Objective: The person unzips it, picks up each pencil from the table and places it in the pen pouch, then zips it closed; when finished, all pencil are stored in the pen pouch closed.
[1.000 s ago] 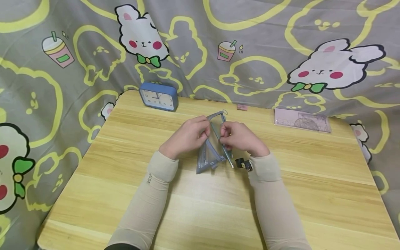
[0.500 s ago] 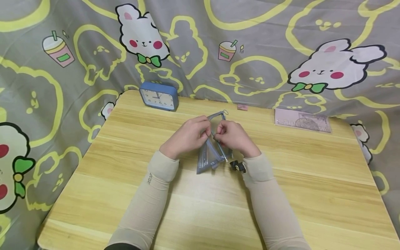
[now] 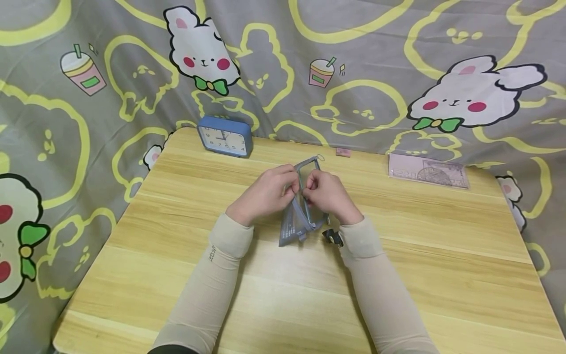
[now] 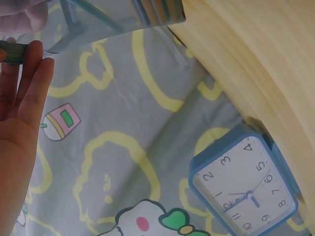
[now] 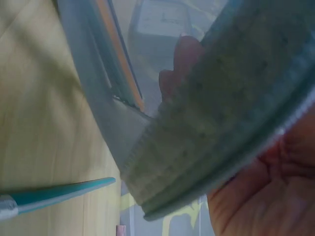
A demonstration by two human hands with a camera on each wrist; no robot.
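A see-through zip pouch (image 3: 289, 228) with blue-grey edging is held up between both hands, its top parted. My left hand (image 3: 270, 191) pinches one edge of its opening. My right hand (image 3: 329, 193) pinches the facing zipper edge (image 5: 211, 132), which fills much of the right wrist view; some fingertips show through the clear sheet. Through the pouch wall I see a slim orange-and-grey strip (image 5: 120, 54), too blurred to name. A thin teal stick (image 4: 93, 12) crosses behind the sheet in the left wrist view.
A blue clock (image 3: 224, 137) stands at the table's back left. Along the back edge lie a small pink piece (image 3: 343, 152) and a flat pink printed packet (image 3: 428, 171). A slender teal thing (image 5: 64, 191) with a pale end lies beyond the pouch. A patterned curtain (image 3: 274, 73) hangs behind.
My right hand has moved left with its zipper edge, bringing it closer to the other edge, so the pouch opening is narrower. My left hand has stayed in place.
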